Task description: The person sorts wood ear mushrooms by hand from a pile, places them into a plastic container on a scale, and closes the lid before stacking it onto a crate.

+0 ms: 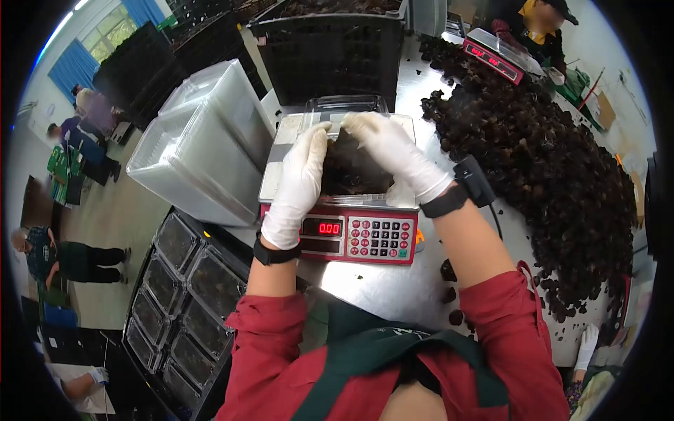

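A clear plastic clamshell box point(347, 107) with dark wood ear mushrooms point(354, 167) in it is over the pan of a red and white digital scale point(414, 133). Its lid is raised at the far side. My left hand point(300, 179), in a white glove, is closed at the box's left side, fingertips curled near the hinge. My right hand point(397, 149), gloved too, reaches across the right side with bent fingers gripping at the same far edge. Part of the box is hidden under both hands. The scale's red display point(328, 228) reads 0.00.
Stacked clear boxes point(200, 151) stand to the left, above a black crate point(133, 330) of closed boxes. A large mushroom heap point(533, 168) covers the steel table's right side. Behind the scale is a black bin point(330, 63). A co-worker point(533, 35) sits by another scale point(495, 59).
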A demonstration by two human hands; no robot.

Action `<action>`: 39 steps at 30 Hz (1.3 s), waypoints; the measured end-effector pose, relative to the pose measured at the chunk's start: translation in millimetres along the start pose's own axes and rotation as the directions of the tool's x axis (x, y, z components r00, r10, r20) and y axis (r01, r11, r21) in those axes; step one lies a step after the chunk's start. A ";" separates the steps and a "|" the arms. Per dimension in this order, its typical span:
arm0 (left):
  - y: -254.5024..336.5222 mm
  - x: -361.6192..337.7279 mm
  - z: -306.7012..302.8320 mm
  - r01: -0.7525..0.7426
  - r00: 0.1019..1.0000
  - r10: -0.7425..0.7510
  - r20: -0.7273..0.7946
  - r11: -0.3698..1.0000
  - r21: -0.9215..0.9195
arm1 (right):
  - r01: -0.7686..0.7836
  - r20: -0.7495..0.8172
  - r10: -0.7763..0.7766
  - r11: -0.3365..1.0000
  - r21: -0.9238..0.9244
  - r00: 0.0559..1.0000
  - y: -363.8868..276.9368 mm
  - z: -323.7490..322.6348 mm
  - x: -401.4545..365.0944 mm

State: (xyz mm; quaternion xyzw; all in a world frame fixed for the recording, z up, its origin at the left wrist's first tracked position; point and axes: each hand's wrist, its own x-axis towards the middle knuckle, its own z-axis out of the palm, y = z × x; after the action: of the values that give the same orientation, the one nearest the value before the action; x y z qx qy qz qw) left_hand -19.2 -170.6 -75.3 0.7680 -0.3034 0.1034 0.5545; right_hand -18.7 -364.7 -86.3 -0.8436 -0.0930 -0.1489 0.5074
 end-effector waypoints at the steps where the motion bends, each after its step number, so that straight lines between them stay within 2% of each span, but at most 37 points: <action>1: 2.7 1.8 -2.2 0.012 1.000 -0.012 -0.005 1.000 0.003 | -0.198 0.129 0.177 0.964 0.175 0.976 -2.9 -9.4 4.2; 3: 2.8 6.9 -5.9 0.159 0.987 -0.157 0.023 0.979 -0.129 | -0.148 0.042 0.142 0.942 0.302 0.989 -10.3 -17.2 -1.7; 4: -8.1 11.8 -11.8 0.085 0.995 -0.082 0.048 0.994 -0.063 | -0.134 0.062 0.119 0.929 0.344 0.991 -6.1 -19.7 1.6; 5: -18.0 16.5 -14.1 0.098 0.995 -0.095 0.041 0.994 -0.056 | -0.199 0.110 0.170 0.914 0.355 0.979 -1.5 -24.5 1.1; 7: -14.1 22.3 -20.5 0.264 0.962 -0.244 0.125 0.949 -0.174 | -0.233 0.088 0.217 0.875 0.423 0.972 -3.3 -25.9 -1.7; 8: -10.7 19.1 -23.8 0.375 0.927 -0.346 0.146 0.883 -0.284 | -0.233 0.077 0.221 0.876 0.423 0.972 -4.5 -27.9 -3.9; 9: -3.2 19.9 -29.5 0.306 0.950 -0.278 0.140 0.917 -0.255 | -0.207 0.083 0.190 0.877 0.434 0.978 2.2 -30.1 -3.5; 11: 5.1 23.3 -42.2 0.254 0.965 -0.230 0.124 0.938 -0.234 | -0.158 0.054 0.149 0.906 0.392 0.987 -0.9 -38.8 -9.7; 13: 8.2 26.6 -57.9 0.256 0.964 -0.231 0.129 0.939 -0.231 | -0.135 0.010 0.138 0.949 0.286 0.990 -12.3 -54.6 -23.7; 15: 16.2 30.8 -70.1 0.237 0.967 -0.214 0.140 0.955 -0.179 | -0.125 -0.055 0.146 0.951 0.281 0.988 -15.0 -65.4 -41.4; 18: 21.0 35.0 -79.9 0.158 0.979 -0.146 0.142 0.984 -0.082 | -0.217 -0.090 0.231 0.965 0.146 0.969 -26.2 -75.7 -74.3; 19: 22.7 36.0 -79.7 0.112 0.982 -0.105 0.157 0.993 -0.032 | -0.219 -0.085 0.233 0.964 0.152 0.969 -25.0 -76.9 -86.7; 21: 21.6 37.3 -74.2 0.141 0.979 -0.134 0.153 0.989 -0.037 | -0.299 -0.026 0.305 0.944 0.136 0.952 -20.0 -83.5 -113.0; 23: 15.9 39.6 -64.1 0.121 0.974 -0.131 0.183 0.990 0.066 | -0.324 -0.072 0.331 0.941 0.097 0.941 -21.4 -95.5 -139.6; 24: 19.1 37.3 -58.3 0.217 0.949 -0.220 0.225 0.976 0.038 | -0.347 -0.114 0.351 0.936 0.053 0.930 -21.2 -103.3 -154.4; 25: 19.6 35.7 -53.9 0.058 0.960 -0.101 0.262 0.984 0.168 | -0.366 -0.128 0.369 0.929 0.048 0.920 -17.7 -112.9 -169.9; 27: 14.8 32.4 -40.9 0.148 0.935 -0.193 0.298 0.975 0.167 | -0.480 -0.178 0.470 0.877 -0.016 0.865 -11.0 -132.8 -199.1; 30: 11.8 32.1 -29.9 -0.089 0.926 -0.047 0.374 0.937 0.338 | -0.517 -0.258 0.489 0.855 -0.048 0.833 -9.3 -152.6 -236.0; 33: -6.7 32.7 -21.7 -0.235 0.915 0.088 0.394 0.909 0.345 | -0.549 -0.334 0.514 0.835 -0.013 0.790 -8.8 -165.9 -265.4; 35: -15.3 32.5 -20.5 -0.250 0.940 0.111 0.321 0.867 0.431 | -0.596 -0.347 0.553 0.803 -0.022 0.757 -18.6 -163.1 -267.2; 36: -24.2 34.9 -22.1 -0.190 0.959 0.078 0.272 0.889 0.416 | -0.604 -0.322 0.557 0.794 -0.061 0.766 -21.7 -160.3 -263.7; 37: -28.1 40.7 -23.5 -0.062 0.973 -0.019 0.230 0.939 0.339 | -0.587 -0.289 0.549 0.808 -0.056 0.784 -13.0 -157.1 -263.2; 39: -35.4 50.2 -29.6 0.100 0.967 -0.146 0.207 0.971 0.216 | -0.524 -0.243 0.494 0.848 -0.078 0.835 -1.4 -146.5 -247.4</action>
State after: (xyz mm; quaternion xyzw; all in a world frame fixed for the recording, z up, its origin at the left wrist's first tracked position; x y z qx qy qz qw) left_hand 46.5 -154.1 -67.6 0.8448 -0.3026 0.0130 0.4411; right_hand -274.2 -495.0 -106.0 -0.8506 0.2008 -0.1042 0.4747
